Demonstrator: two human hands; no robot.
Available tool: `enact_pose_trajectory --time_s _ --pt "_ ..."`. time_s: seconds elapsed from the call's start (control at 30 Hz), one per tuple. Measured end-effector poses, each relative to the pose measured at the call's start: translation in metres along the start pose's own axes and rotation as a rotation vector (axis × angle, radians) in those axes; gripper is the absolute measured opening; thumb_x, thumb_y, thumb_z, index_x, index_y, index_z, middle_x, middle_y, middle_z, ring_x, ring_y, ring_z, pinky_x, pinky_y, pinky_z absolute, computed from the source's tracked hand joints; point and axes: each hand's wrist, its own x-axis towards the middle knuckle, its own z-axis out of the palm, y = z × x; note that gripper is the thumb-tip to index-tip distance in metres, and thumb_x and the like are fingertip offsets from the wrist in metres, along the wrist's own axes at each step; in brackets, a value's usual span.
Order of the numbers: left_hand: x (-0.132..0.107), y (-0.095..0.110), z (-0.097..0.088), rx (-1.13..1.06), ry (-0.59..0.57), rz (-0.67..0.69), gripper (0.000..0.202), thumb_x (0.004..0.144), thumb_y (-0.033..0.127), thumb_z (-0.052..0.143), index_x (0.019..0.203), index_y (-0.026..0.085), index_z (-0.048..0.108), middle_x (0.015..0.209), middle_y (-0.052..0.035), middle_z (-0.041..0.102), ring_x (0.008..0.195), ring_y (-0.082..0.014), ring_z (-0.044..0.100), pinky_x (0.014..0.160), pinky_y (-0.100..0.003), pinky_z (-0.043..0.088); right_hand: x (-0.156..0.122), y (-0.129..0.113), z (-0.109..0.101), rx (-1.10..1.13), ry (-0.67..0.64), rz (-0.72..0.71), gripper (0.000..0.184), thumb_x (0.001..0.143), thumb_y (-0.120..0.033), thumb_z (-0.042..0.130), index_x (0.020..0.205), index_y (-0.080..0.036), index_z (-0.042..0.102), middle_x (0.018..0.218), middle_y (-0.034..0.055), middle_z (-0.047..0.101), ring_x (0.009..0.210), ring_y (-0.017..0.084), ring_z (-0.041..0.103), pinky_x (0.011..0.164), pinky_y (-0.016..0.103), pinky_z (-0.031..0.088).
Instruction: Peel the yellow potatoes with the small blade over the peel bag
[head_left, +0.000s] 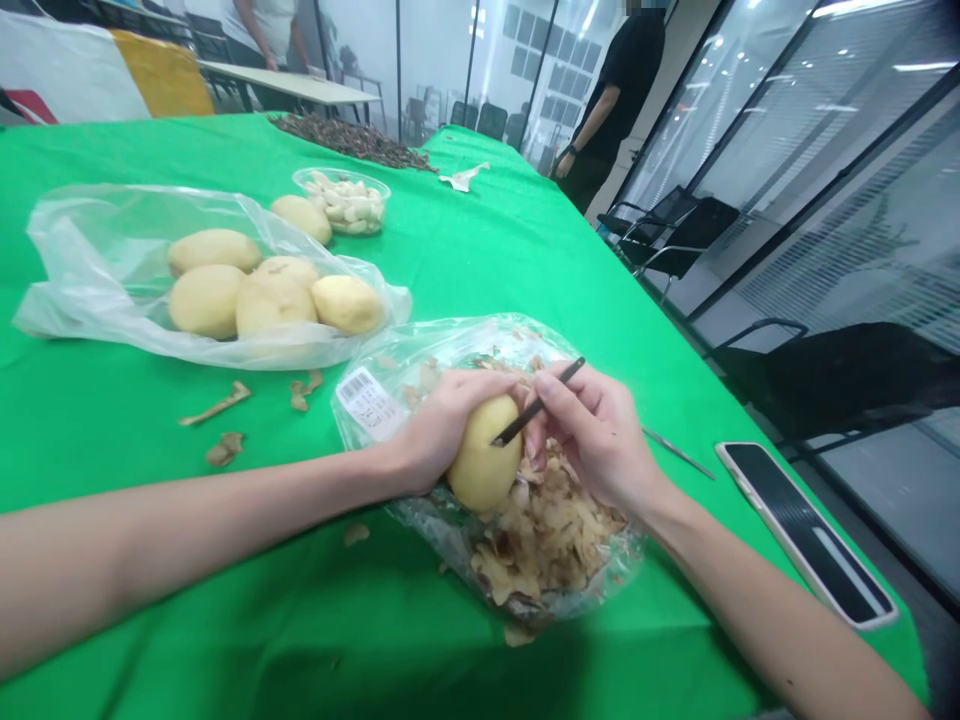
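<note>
The left hand [435, 430] partly hides the potato [481, 470].

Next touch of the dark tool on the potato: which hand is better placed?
Right, most likely: the right hand holds the dark tool, its tip at or near the potato, while the left hand cradles that potato's side.

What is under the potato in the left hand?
Around its lower edge show a clear bag and brown peelings. The potato, left hand and right hand cover part of both; whatever is directly beneath cannot be seen.

A peeled yellow potato [484, 465] tilts over peelings [555, 540], dark tool [519, 424] against it.
</note>
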Motion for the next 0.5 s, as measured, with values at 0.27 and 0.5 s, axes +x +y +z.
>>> enact_pose_trajectory --time_s 0.27,0.5 --pt "-0.0001 -0.0017 -0.0016 0.008 -0.003 0.006 0.046 0.093 0.032 0.040 0.059 0.015 0.067 0.059 -0.0031 0.068 0.057 -0.0148 0.063 0.060 -0.024 0.049 -0.0004 -0.0006 -0.0014 0.001 -0.029 -0.035 0.024 0.092 -0.037 0.061 0.079 -0.018 0.058 0.052 -0.0025 0.065 0.042 0.009 0.059 0.041 0.016 0.051" --pt "-0.0012 -0.0006 -0.0020 0.038 -0.001 -0.004 0.050 0.094 0.032 0.039 0.057 0.015 0.069 0.057 -0.0033 0.068 0.054 -0.0154 0.063 0.059 -0.025 0.050 -0.0030 -0.0053 0.0028 -0.111 -0.041 -0.100 0.023 0.090 -0.033 0.064 0.076 -0.015 0.061 0.051 -0.0030 0.064 0.043 0.007 0.060 0.043 0.015 0.051"
